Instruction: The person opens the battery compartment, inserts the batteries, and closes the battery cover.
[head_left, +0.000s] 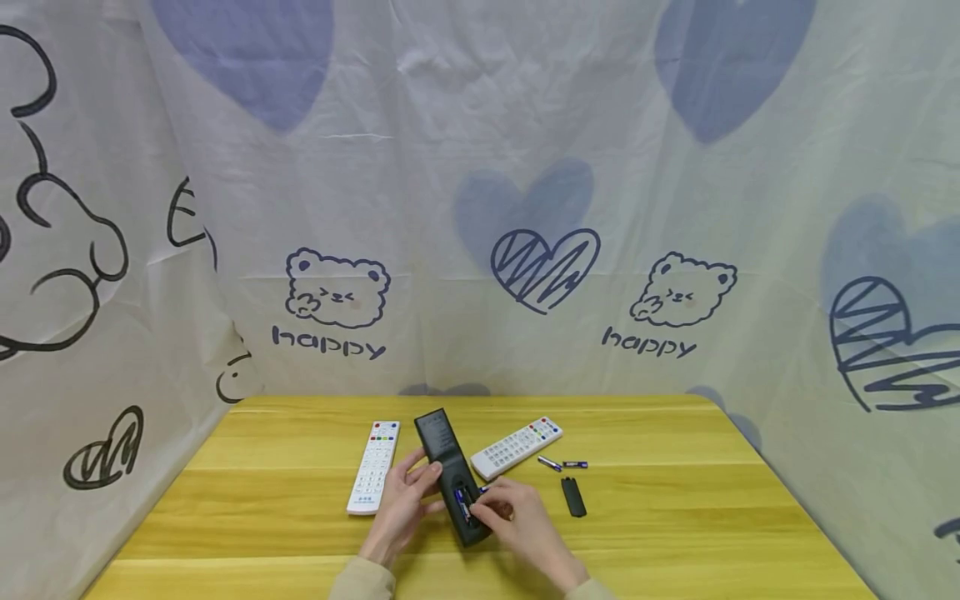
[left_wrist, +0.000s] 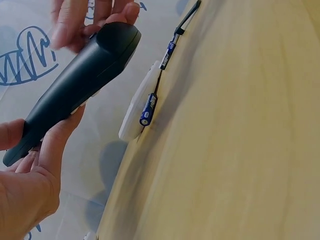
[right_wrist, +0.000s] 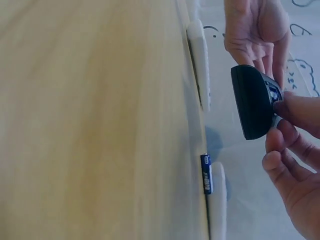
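Tilted above the table, a black remote control [head_left: 442, 450] has its back up and its battery compartment uncovered. My left hand [head_left: 405, 504] grips it from the left side, thumb on the near face and fingers beneath. A blue and silver battery [head_left: 462, 505] shows in the compartment. My right hand [head_left: 517, 517] has thumb and forefinger curled together at that battery, at the compartment's right edge; their tips hide part of it. The right wrist view shows the right thumb [right_wrist: 295, 110] at the compartment opening and the other fingers by the remote's edge.
White remotes lie left [head_left: 373, 467] and right [head_left: 517, 447] of the black one. Two batteries [head_left: 575, 464] and a black battery cover [head_left: 573, 497] lie farther right. Another battery [left_wrist: 148, 110] lies near the right white remote. A printed cloth [head_left: 450, 333] hangs behind the table.
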